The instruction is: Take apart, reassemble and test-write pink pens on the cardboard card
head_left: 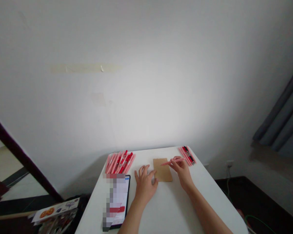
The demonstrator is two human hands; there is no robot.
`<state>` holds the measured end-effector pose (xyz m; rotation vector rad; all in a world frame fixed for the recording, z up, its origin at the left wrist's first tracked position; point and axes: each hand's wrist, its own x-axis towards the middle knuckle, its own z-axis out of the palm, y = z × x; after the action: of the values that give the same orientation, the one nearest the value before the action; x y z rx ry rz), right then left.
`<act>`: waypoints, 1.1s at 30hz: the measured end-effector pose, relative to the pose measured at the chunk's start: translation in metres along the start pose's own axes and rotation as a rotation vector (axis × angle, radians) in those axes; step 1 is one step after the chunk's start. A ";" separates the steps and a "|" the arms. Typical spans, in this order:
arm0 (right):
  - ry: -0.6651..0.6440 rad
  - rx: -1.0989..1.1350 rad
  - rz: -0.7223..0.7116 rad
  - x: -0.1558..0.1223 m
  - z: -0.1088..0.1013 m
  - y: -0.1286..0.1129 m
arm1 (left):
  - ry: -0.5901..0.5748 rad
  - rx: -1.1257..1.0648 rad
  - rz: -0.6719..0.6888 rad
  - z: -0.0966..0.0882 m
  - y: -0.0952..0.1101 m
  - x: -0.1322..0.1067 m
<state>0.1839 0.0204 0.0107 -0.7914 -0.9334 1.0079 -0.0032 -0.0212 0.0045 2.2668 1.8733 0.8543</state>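
A brown pad [161,174] lies flat on the white surface [172,211], and everything else is placed from it. At its right edge the right hand [181,169] holds a slim pink pen [173,161], its fingers pinched narrowly around the barrel; the pen slants over the pad's upper right part with its tip pointing left, and whether the tip touches the pad I cannot tell. At the pad's left edge the left hand [145,183] lies palm down, fingers spread wide and gripping nothing, with the nearest fingers at the pad's border. Farther left of the pad is a cluster of pink and red pens [119,162], side by side, and just nearer than those a phone [122,195] with a lit, partly blurred screen. To the pad's right, past the right hand, a smaller row of pink, red and black pens [187,156] lies near the surface's far corner. Behind the pad rises a pale wall [146,97].
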 end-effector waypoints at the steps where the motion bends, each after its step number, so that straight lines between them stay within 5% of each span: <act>1: 0.004 -0.091 -0.047 0.001 -0.001 0.001 | 0.001 -0.004 0.000 0.000 0.000 0.000; 10: -0.146 -0.459 -0.168 0.002 -0.001 0.003 | 0.021 0.016 -0.022 -0.004 0.001 0.000; 23: -0.095 -0.570 -0.194 0.000 -0.002 0.013 | 0.008 0.020 -0.052 -0.002 0.000 0.002; 33: -0.209 -0.607 -0.163 -0.006 0.003 0.011 | 0.000 0.051 -0.054 -0.001 0.000 0.003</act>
<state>0.1761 0.0188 0.0010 -1.1010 -1.4955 0.6710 -0.0038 -0.0184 0.0066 2.2331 1.9693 0.8084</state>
